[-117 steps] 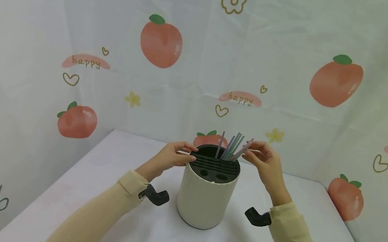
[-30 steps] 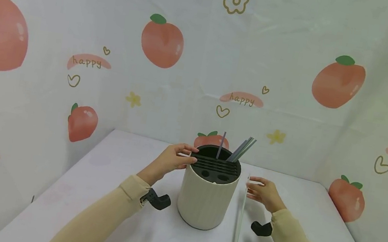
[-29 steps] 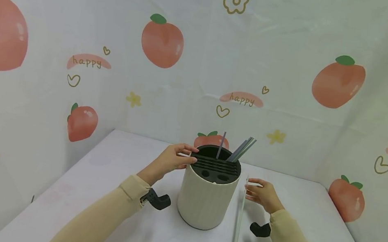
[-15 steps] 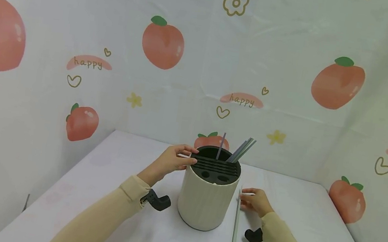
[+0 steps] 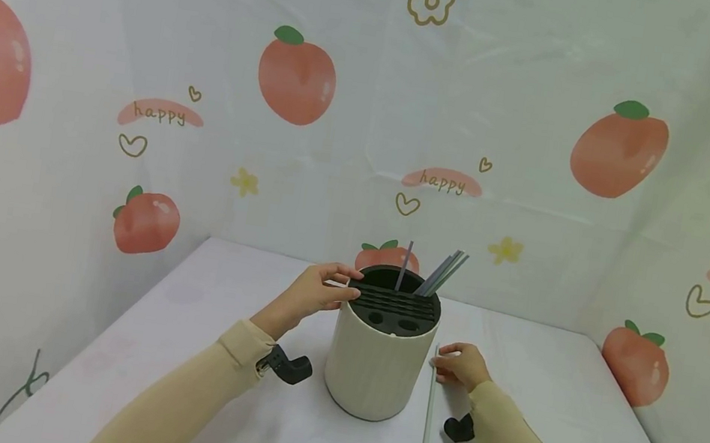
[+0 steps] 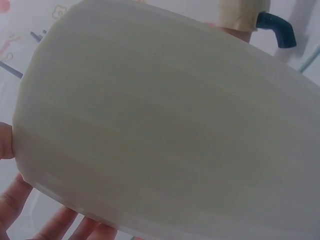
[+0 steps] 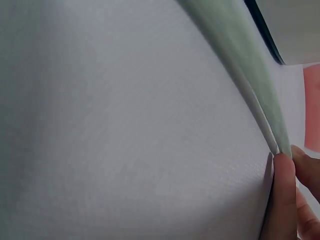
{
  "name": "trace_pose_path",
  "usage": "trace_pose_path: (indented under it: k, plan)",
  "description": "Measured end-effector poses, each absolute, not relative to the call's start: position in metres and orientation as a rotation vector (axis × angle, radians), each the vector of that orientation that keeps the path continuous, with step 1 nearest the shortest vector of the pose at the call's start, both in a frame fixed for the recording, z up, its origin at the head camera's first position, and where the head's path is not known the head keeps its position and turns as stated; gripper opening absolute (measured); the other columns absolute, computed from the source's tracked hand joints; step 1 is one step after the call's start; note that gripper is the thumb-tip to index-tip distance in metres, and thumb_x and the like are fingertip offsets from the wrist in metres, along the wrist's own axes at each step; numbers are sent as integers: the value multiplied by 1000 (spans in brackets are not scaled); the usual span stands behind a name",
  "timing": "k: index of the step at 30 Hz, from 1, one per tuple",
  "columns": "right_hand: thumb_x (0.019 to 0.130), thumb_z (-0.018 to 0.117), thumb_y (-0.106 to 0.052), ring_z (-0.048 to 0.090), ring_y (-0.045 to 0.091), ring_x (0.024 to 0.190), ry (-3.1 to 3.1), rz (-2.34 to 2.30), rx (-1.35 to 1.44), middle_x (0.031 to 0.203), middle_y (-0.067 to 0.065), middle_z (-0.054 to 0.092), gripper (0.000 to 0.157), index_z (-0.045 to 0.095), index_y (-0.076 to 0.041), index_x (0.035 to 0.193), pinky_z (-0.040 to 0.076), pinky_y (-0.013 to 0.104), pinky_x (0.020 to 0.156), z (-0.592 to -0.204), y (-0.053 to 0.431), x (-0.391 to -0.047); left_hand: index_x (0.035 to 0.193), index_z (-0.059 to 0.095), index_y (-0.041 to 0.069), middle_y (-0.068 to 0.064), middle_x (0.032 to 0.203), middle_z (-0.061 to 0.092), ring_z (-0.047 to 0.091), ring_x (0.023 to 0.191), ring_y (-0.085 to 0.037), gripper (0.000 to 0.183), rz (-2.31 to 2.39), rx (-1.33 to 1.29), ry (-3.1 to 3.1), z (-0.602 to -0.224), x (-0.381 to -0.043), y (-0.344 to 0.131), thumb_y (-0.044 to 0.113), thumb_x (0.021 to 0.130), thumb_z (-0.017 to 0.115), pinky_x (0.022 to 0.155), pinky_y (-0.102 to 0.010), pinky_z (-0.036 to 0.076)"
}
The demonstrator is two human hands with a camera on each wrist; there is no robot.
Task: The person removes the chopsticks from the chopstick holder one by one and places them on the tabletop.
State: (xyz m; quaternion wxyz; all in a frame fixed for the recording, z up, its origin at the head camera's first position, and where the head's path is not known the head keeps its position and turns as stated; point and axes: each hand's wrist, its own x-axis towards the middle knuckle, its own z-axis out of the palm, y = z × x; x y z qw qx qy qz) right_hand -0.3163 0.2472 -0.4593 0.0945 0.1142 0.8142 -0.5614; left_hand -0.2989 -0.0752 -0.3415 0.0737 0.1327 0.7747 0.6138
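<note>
A cream, ribbed utensil holder (image 5: 375,368) with a black slotted top stands upright on the table. My left hand (image 5: 310,295) holds its left rim; in the left wrist view its fingers (image 6: 55,222) lie along the edge of the pale wall. Right of the holder, my right hand (image 5: 460,365) pinches the far end of slim pale green chopsticks (image 5: 428,428), which lie lengthwise close over the table. The right wrist view has thumb and fingertips on the end of the green chopsticks (image 7: 255,80).
More chopsticks (image 5: 439,275), purple and green, lean in the holder's open back compartment. One purple chopstick (image 5: 404,266) stands apart from them. The white table (image 5: 237,281) meets a fruit-print curtain (image 5: 358,101) behind. Each wrist carries a black camera mount (image 5: 290,367).
My right hand has gone from the holder's top down to the table on the right, bringing the pale green chopsticks, then slightly left. My left hand keeps its place on the rim.
</note>
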Motion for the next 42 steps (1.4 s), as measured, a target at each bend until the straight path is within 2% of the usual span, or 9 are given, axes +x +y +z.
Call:
trace_pose_path:
  k: [14, 22, 26, 29, 33, 36, 42]
  plan:
    - [80, 74, 3, 59, 9, 51, 2483, -1551, 405, 64, 4, 63, 34, 53, 8, 107, 55, 22, 52, -457, 246, -318, 123, 65, 13, -15, 131, 53, 55, 119, -30, 36, 1844, 388, 2326, -341, -299, -73, 20, 88, 72, 92, -41, 54]
    - [83, 73, -2, 60, 10, 55, 2422, -1655, 350, 73, 5, 63, 36, 52, 10, 110, 56, 23, 55, -455, 254, -314, 122, 65, 13, -16, 131, 53, 55, 119, -30, 35, 1854, 375, 2325, -342, -297, -72, 19, 88, 72, 91, -42, 54]
    - [89, 68, -6, 66, 9, 67, 2328, -1847, 197, 89, 6, 66, 46, 46, 14, 124, 59, 25, 66, -431, 260, -311, 122, 65, 13, -15, 131, 54, 55, 119, -30, 35, 1845, 380, 2331, -342, -296, -72, 20, 89, 72, 92, -42, 54]
    - [94, 62, -8, 67, 9, 80, 2265, -2001, -6, 98, 5, 66, 47, 42, 14, 130, 58, 28, 78, -400, 263, -308, 122, 65, 13, -15, 131, 54, 55, 118, -29, 35, 1845, 378, 2332, -342, -296, -72, 20, 89, 72, 92, -42, 54]
    - [96, 58, -5, 65, 9, 93, 2231, -2155, -307, 103, 0, 61, 33, 47, 1, 126, 56, 27, 87, -358, 261, -299, 123, 65, 13, -15, 131, 54, 55, 119, -29, 35, 1843, 384, 2328, -342, -296, -72, 20, 89, 72, 92, -42, 54]
    - [95, 58, -2, 65, 8, 100, 2191, -2252, -511, 108, 1, 59, 28, 51, -9, 122, 54, 25, 89, -334, 254, -292, 123, 65, 13, -15, 130, 55, 55, 119, -29, 35, 1840, 389, 2324, -341, -296, -73, 20, 89, 72, 92, -42, 54]
    - [91, 59, 9, 66, 11, 103, 2092, -2380, -773, 110, -1, 65, 32, 58, -9, 117, 54, 25, 88, -316, 236, -284, 123, 64, 11, -14, 127, 57, 56, 117, -28, 36, 1862, 413, 2294, -339, -295, -74, 18, 89, 71, 93, -42, 54]
